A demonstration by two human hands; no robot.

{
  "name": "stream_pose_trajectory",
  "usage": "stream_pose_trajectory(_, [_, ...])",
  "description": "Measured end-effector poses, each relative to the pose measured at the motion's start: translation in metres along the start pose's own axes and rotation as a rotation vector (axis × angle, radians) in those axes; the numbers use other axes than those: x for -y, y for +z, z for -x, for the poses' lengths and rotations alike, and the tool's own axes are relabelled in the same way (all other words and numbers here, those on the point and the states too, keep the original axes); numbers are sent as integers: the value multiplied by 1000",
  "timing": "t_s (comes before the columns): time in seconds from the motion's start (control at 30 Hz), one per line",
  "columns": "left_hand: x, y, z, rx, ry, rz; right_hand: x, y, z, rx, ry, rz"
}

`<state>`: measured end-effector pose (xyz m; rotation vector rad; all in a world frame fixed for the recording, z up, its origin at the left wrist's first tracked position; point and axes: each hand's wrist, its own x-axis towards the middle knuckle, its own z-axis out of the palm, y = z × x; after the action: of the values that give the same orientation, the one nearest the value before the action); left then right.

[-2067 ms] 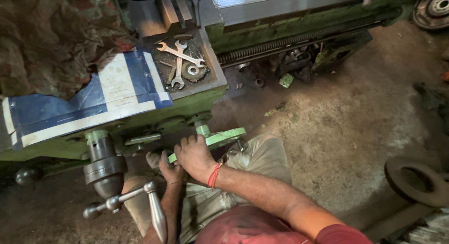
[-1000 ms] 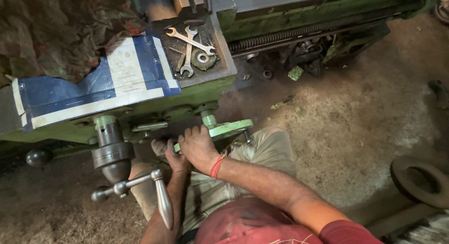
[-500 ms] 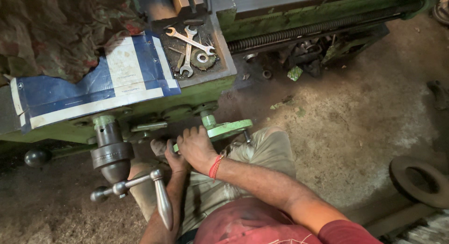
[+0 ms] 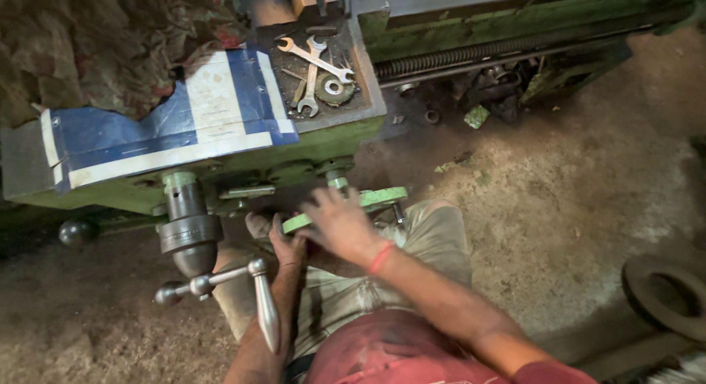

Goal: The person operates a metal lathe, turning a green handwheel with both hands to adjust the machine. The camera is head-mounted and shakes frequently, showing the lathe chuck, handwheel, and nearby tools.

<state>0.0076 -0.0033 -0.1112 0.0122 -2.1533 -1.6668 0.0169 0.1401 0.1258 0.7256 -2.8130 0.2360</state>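
Head view, looking down over a green lathe (image 4: 346, 137) from the operator's side. Right hand (image 4: 340, 224) lies on the green handwheel (image 4: 368, 201) at the machine's front, fingers spread and blurred; cannot tell whether it grips the rim or only rests on it. Left hand (image 4: 283, 244) sits just beside it, lower, clenched around something at the wheel's near edge; what it holds is hidden by the right hand and shadow. Handwheel mostly covered, only its right rim showing. Steel crank handle (image 4: 250, 292) hangs to the left, near the left forearm, untouched. Spanners (image 4: 316, 64) lie crossed in a tray on top. Blue-and-white sheet (image 4: 169, 126) covers the left part. Dirt floor (image 4: 559, 200), far edges dim.
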Motion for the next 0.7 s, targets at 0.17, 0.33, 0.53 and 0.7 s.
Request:
stream_pose_trajectory(0.17, [-7,2,-2,10,-99,-64,-33,-17,12,54,98,-35])
stream_pose_trajectory(0.33, [-6,1,-1,61,-195,-9,-32,-11,10,78,92,71])
stream_pose_trajectory(0.53, [-25,-23,-2,95,88,-197,-29,-8,8,81,86,88])
stream_pose_trajectory(0.7, [-83,-37,-22,331,204,-296,-27,2,7,92,112,139])
